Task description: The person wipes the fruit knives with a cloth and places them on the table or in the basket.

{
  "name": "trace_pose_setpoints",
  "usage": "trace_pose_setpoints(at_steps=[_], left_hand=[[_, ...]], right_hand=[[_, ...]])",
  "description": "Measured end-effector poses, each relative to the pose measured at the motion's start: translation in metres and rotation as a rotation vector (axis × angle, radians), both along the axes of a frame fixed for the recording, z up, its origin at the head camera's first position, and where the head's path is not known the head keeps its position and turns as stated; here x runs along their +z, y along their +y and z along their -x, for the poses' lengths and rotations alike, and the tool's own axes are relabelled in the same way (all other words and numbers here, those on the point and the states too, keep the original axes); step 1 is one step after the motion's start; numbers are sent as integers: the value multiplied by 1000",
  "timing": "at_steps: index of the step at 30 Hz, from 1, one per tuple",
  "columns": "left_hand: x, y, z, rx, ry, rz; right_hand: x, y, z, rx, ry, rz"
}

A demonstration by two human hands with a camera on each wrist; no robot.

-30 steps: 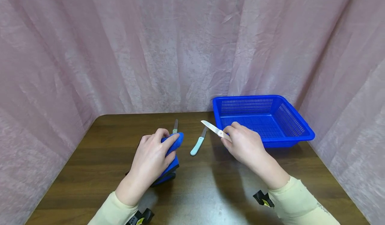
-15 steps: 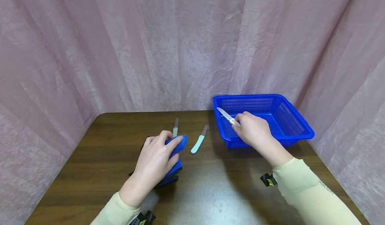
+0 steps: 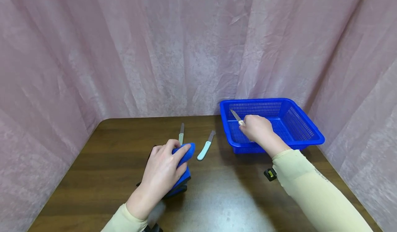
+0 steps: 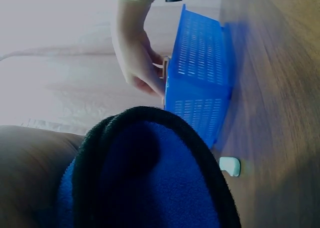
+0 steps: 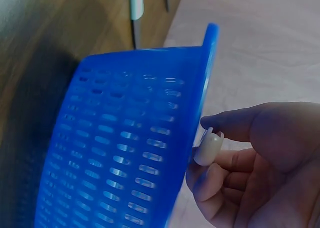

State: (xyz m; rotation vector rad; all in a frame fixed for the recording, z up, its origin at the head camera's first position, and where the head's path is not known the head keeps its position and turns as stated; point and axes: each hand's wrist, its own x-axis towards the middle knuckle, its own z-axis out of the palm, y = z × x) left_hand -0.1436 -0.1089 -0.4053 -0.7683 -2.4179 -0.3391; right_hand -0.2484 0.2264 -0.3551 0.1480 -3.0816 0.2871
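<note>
My right hand (image 3: 256,128) grips the pale handle of a knife (image 3: 237,117) over the blue basket (image 3: 231,140), blade pointing up and left. In the right wrist view the handle's end (image 5: 209,149) shows between thumb and curled fingers, right at the basket's rim. My left hand (image 3: 162,163) grips a folded blue cloth (image 3: 186,154) with black edging, low over the table on the left. A knife with a mint handle (image 3: 203,150) lies between the hands. Beyond the left hand lies another knife with a pale green handle (image 3: 181,137), its lower end hidden by the hand and cloth.
The brown wooden table (image 3: 102,163) reaches back to a pink curtain (image 3: 173,53) that hangs behind and at both sides. The basket stands at the table's back right, close to the curtain.
My right hand has carried its knife right, from beside the basket to over it. My left hand and the cloth have shifted slightly right and nearer me.
</note>
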Motion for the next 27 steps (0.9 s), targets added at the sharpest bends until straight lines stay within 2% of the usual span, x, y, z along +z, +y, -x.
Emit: trace_pose_setpoints(at_steps=[12,27], left_hand=[[-3,0,-1,-4,15,-15],[-3,0,-2,3,8,-18]], right_hand=[[-16,-8,26,-41,-155,-12],[-30,-11,37,-54,-217,-52]])
